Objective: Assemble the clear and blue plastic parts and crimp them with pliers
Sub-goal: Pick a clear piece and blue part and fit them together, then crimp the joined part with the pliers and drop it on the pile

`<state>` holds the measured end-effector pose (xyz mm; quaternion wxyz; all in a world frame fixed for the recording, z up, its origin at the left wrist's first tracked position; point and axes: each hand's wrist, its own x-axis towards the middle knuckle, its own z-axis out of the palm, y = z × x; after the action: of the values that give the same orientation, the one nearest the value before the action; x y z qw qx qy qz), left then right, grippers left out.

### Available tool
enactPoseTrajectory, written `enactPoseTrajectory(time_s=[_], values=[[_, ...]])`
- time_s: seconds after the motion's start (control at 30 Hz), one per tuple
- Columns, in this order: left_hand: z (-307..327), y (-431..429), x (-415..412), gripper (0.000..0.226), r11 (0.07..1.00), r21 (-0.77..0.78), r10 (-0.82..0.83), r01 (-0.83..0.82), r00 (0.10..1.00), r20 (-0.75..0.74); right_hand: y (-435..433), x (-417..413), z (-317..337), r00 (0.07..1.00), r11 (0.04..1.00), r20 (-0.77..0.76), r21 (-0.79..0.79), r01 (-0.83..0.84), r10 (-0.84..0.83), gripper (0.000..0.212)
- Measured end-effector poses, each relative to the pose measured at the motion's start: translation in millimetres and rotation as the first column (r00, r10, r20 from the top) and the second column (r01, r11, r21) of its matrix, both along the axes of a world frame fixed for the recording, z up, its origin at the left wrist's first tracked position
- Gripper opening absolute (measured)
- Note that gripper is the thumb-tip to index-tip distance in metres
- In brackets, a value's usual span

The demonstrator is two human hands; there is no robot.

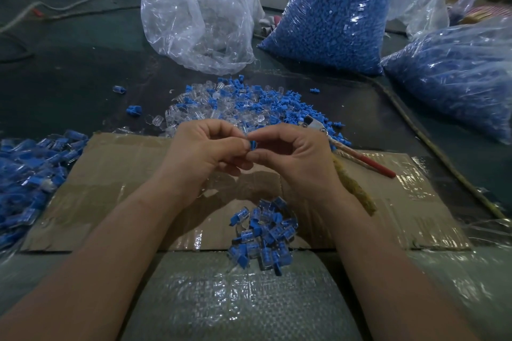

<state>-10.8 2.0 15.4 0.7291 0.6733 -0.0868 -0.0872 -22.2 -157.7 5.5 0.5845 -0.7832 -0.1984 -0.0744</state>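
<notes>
My left hand (206,151) and my right hand (293,153) meet above the cardboard sheet (116,174). Between their fingertips they pinch a small blue part (252,144); a clear part may be there too, but the fingers hide most of it. Behind the hands lies a loose heap of clear and blue parts (243,104). The pliers (357,153), with one red handle and one wrapped handle, lie on the cardboard to the right of my right hand. A small pile of assembled blue-and-clear pieces (263,232) sits near the cardboard's front edge.
A bigger heap of assembled pieces (30,174) lies at the left. At the back stand a bag of clear parts (199,16) and two bags of blue parts (332,16) (457,77). A woven sack (238,299) covers my lap.
</notes>
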Motion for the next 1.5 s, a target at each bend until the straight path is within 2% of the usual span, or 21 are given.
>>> enactPoseTrajectory(time_s=[0.1, 0.2, 0.43, 0.7, 0.8, 0.87, 0.97, 1.03, 1.13, 1.2, 1.27, 1.37, 1.43, 1.5], values=[[0.3, -0.1, 0.0, 0.007, 1.000, -0.016, -0.014, 0.013, 1.000, -0.019, 0.4, 0.6, -0.3, 0.990, 0.998, 0.130, -0.046, 0.054, -0.047, 0.030], [0.0, -0.6, 0.2, 0.017, 0.998, -0.053, -0.021, 0.019, 0.999, -0.038, -0.1, 1.4, 0.4, 0.967, 0.989, 0.243, -0.103, 0.104, -0.077, 0.035], [-0.8, 0.1, 1.2, 0.018, 0.997, -0.060, -0.044, 0.041, 0.998, -0.049, -2.2, 1.9, 1.4, 0.954, 0.976, 0.288, -0.172, 0.136, -0.082, 0.030], [2.8, -1.6, -2.1, 0.019, 1.000, -0.004, -0.024, 0.024, 1.000, -0.013, -5.3, 3.4, -0.6, 0.899, 0.947, 0.434, -0.265, 0.179, -0.048, 0.025], [3.3, -0.6, -2.1, 0.010, 0.999, 0.026, -0.025, 0.025, 1.000, 0.006, -3.8, 2.3, -0.4, 0.899, 0.953, 0.436, -0.247, 0.173, -0.050, 0.027], [2.4, -0.1, -2.0, 0.011, 0.999, 0.036, -0.019, 0.018, 1.000, 0.020, -3.0, 1.0, 1.7, 0.901, 0.953, 0.431, -0.255, 0.164, -0.040, 0.027], [1.2, 0.0, -1.2, 0.012, 1.000, 0.028, 0.002, -0.003, 1.000, 0.030, -4.8, -1.2, 7.8, 0.940, 0.916, 0.334, -0.348, 0.199, -0.077, 0.037], [0.6, 0.2, 0.0, 0.011, 1.000, 0.011, 0.028, -0.028, 0.999, 0.025, -11.5, -1.0, 12.5, 0.951, 0.880, 0.212, -0.376, 0.292, -0.225, 0.055], [0.1, -0.1, 1.3, 0.011, 0.998, -0.009, 0.059, -0.058, 0.998, 0.018, -36.3, 5.8, 16.7, 0.870, 0.746, 0.146, -0.460, 0.482, -0.472, 0.060], [0.2, 0.1, 1.4, 0.009, 0.998, -0.014, 0.063, -0.063, 0.998, 0.013, -56.2, 9.3, 16.5, 0.803, 0.651, 0.073, -0.544, 0.529, -0.591, 0.066], [0.3, 0.4, 1.4, 0.008, 0.997, -0.030, 0.064, -0.064, 0.998, 0.001, -71.6, 9.4, 15.3, 0.747, 0.598, -0.060, -0.643, 0.478, -0.662, 0.078], [0.2, 0.7, 0.9, 0.005, 0.998, -0.026, 0.056, -0.056, 0.998, -0.001, -80.3, 8.2, 14.0, 0.700, 0.512, -0.203, -0.818, 0.263, -0.685, 0.092], [0.2, 0.8, 1.1, 0.005, 0.998, -0.034, 0.055, -0.055, 0.998, -0.001, -82.0, 10.0, 11.9, 0.696, 0.467, -0.206, -0.860, 0.206, -0.687, 0.094], [0.2, 0.8, 1.3, 0.005, 0.998, -0.041, 0.056, -0.056, 0.998, -0.001, -82.0, 11.7, 10.7, 0.690, 0.466, -0.184, -0.850, 0.247, -0.700, 0.091]])
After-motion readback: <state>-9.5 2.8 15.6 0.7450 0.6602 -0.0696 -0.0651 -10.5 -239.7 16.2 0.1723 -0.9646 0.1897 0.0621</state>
